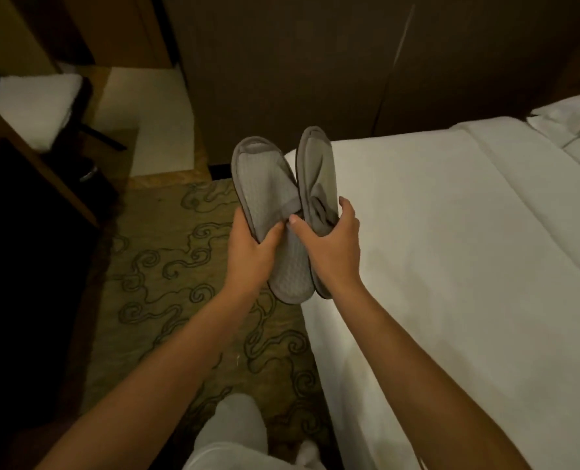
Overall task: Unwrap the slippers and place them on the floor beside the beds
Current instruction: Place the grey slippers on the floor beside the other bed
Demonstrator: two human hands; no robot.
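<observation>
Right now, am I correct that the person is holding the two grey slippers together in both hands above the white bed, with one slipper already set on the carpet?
Not quite: the head view shows no slipper on the carpet. Both grey slippers are held together by the left hand and right hand, over the white bed's edge.

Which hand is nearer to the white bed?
Right. The right hand holds a grey slipper at the edge of the white bed. The left hand holds the other slipper over the patterned carpet, farther away.

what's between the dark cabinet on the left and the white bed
In the head view, a strip of swirl-patterned carpet lies between the dark cabinet and the bed.
</observation>
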